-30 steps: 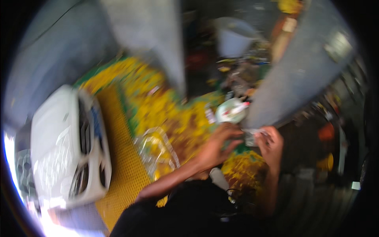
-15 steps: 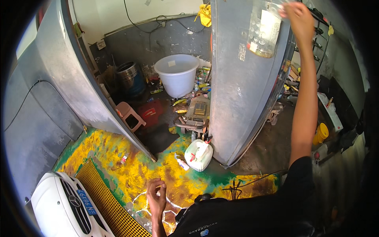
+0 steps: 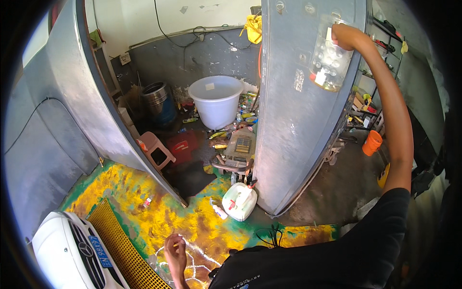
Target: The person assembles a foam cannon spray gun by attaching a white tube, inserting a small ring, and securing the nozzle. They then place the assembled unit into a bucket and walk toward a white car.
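My right hand (image 3: pixel 344 37) is raised high and grips the top of a clear plastic bag (image 3: pixel 327 65) that holds several small round pieces. The bag hangs against the upper part of a tall grey metal door (image 3: pixel 293 125). My left hand (image 3: pixel 174 250) hangs low over the yellow and green painted floor (image 3: pixel 202 226), its fingers loosely curled. Crumpled clear plastic (image 3: pixel 190 262) shows just under that hand; whether the hand holds it is unclear.
A second grey door leaf (image 3: pixel 96 111) stands open at the left. Between the doors are a white tub (image 3: pixel 215 98), a metal drum (image 3: pixel 156 98), a pink stool (image 3: pixel 154 147) and a white jerrycan (image 3: pixel 239 201). A white car front (image 3: pixel 62 255) and yellow grating (image 3: pixel 120 245) lie lower left.
One second ago both hands were together low over the floor. The right arm then went up with the bag to the door, and the left hand dropped to my side.
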Available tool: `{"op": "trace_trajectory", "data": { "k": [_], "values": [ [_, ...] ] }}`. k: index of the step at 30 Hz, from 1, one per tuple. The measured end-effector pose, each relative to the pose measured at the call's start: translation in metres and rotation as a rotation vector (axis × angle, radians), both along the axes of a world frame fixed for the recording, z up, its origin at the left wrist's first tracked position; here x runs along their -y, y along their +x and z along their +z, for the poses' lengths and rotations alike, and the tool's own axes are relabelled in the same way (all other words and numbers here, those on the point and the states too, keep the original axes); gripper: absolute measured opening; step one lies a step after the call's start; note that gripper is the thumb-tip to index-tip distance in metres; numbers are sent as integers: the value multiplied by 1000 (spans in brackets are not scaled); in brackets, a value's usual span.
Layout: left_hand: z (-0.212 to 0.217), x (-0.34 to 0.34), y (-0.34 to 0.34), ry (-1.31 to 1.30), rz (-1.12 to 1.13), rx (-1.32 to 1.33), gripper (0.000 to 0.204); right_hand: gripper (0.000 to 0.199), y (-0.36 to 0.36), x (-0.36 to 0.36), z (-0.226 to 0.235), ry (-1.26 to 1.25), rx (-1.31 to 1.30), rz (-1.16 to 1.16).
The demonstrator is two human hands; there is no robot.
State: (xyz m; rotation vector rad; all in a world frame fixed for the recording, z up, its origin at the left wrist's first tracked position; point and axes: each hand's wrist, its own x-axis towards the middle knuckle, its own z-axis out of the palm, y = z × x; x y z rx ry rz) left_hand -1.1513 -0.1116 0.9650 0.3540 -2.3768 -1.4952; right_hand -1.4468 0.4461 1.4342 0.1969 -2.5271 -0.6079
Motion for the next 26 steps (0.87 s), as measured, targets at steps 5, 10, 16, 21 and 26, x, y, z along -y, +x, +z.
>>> {"op": "trace_trajectory", "data": {
  "k": [5,10,16,21,26],
  "values": [
    [6,3,-5,-94,-35,-47,15,24,13,16,13,-341,247,-223],
    [1,1,-6,41,6,-1,15,27,59,54,6,-412,-152,96],
    [-74,29,21,-21,44,66,17,28,100,162,-157,-828,31,766],
    [-176,46,108,-226,314,596,25,21,39,288,-419,-902,1494,760],
    [-273,-3,290,75,733,815,28,23,25,353,-665,-375,1578,781]
  ]
}}
